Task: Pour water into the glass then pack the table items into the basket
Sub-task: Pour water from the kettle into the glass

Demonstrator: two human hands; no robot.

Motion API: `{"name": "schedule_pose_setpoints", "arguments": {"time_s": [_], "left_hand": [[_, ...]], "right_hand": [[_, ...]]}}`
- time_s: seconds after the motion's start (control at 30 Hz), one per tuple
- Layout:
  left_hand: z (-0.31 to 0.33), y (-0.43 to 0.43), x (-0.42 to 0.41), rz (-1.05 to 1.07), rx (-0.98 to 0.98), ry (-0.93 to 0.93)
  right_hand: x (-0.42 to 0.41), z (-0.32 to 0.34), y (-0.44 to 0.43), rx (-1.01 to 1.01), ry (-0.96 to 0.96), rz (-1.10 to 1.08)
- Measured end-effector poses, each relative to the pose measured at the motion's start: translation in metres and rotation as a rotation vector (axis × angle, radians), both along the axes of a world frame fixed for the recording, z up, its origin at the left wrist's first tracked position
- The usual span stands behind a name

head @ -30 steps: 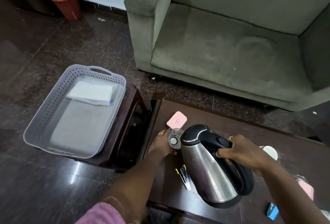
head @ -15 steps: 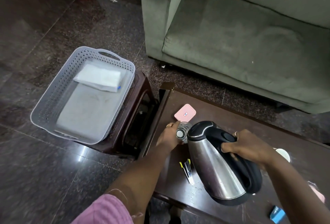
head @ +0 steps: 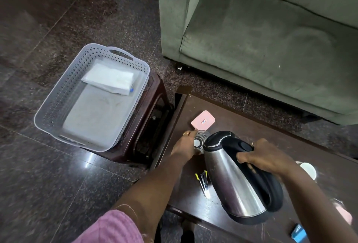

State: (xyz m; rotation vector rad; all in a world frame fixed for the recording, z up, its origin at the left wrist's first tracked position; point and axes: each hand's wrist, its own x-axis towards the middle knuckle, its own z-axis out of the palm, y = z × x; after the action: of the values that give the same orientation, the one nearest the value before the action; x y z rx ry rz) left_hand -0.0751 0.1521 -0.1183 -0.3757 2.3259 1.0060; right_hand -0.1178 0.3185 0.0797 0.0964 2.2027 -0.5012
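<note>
Both hands are busy on the dark table (head: 242,118): the left hand (head: 186,143) curls its fingers around the one clear glass (head: 200,142), while the right hand (head: 265,157) is wrapped tight on the black handle of the single steel kettle (head: 232,180), tilted with its spout over the glass. One grey basket (head: 58,95) sits well apart on a stool, holding one white packet (head: 110,79). Whether water is flowing is hidden behind the kettle's lid.

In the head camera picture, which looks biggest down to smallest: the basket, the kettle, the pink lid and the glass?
1. Basket.
2. Kettle, though being nearer the camera flatters it.
3. Pink lid.
4. Glass, half hidden, so its place against the lid is unsure.
</note>
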Motion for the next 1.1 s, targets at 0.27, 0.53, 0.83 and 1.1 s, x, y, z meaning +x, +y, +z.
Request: {"name": "schedule_pose_setpoints", "arguments": {"time_s": [0.27,0.53,0.83,1.1], "left_hand": [[-0.0013,-0.0010,0.0031,0.019,0.035,0.006],[-0.0012,-0.0012,0.0037,0.025,0.040,0.001],[-0.0017,-0.0011,0.0049,0.045,0.049,0.002],[-0.0029,-0.0012,0.0053,0.066,0.051,-0.003]], "right_hand": [[-0.0032,-0.0018,-0.0019,0.019,-0.037,0.008],[-0.0023,-0.0012,-0.0031,0.024,-0.042,0.009],[-0.0006,-0.0015,-0.0013,0.016,-0.044,0.021],[-0.0002,-0.0026,0.0020,0.043,-0.046,0.028]]}}
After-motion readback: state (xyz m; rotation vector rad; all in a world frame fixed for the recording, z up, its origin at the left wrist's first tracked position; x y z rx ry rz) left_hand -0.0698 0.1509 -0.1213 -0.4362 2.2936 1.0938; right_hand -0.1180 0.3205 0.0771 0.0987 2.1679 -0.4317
